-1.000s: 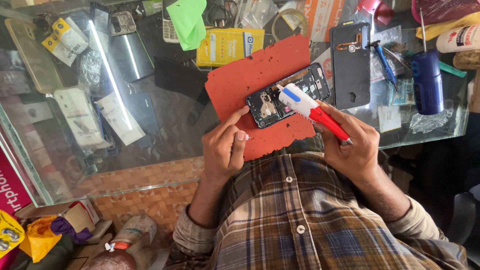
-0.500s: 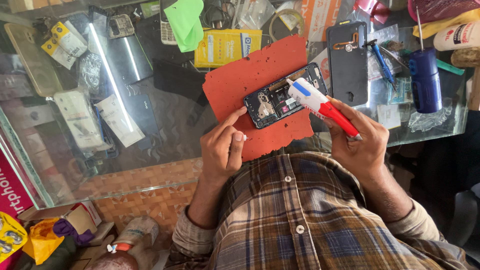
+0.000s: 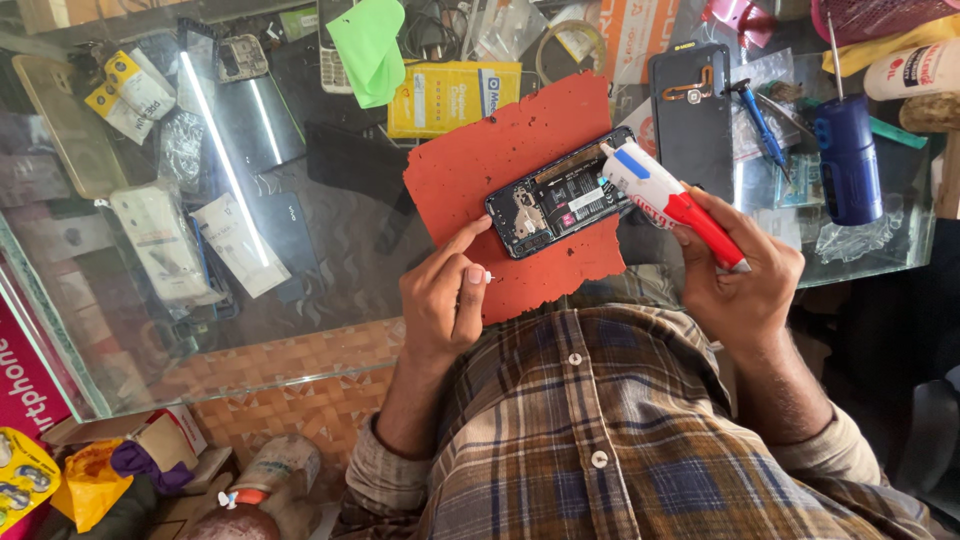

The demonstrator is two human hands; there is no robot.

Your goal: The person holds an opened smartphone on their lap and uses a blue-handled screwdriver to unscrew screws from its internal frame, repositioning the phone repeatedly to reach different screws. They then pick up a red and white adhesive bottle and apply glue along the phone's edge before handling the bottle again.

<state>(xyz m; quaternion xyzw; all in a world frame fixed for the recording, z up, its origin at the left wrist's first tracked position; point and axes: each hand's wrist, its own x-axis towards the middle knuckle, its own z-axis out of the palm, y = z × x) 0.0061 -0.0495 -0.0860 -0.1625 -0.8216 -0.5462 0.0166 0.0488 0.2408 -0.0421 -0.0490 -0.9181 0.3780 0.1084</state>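
An opened black phone, its back removed and circuitry showing, lies on a red rubber mat on a glass counter. My right hand grips a white and red glue tube with its nozzle touching the phone's upper right edge. My left hand rests on the mat's near left edge, with the index finger reaching to the phone's lower left corner. A tiny white cap is pinched at its thumb tip.
A black phone back cover lies right of the mat, with a blue screwdriver and a blue cylinder beyond. A green cloth, a yellow packet and several phone parts lie under the glass.
The tube's nozzle has slid along the phone's upper edge toward its right corner. My left hand keeps its place at the phone's lower left corner.
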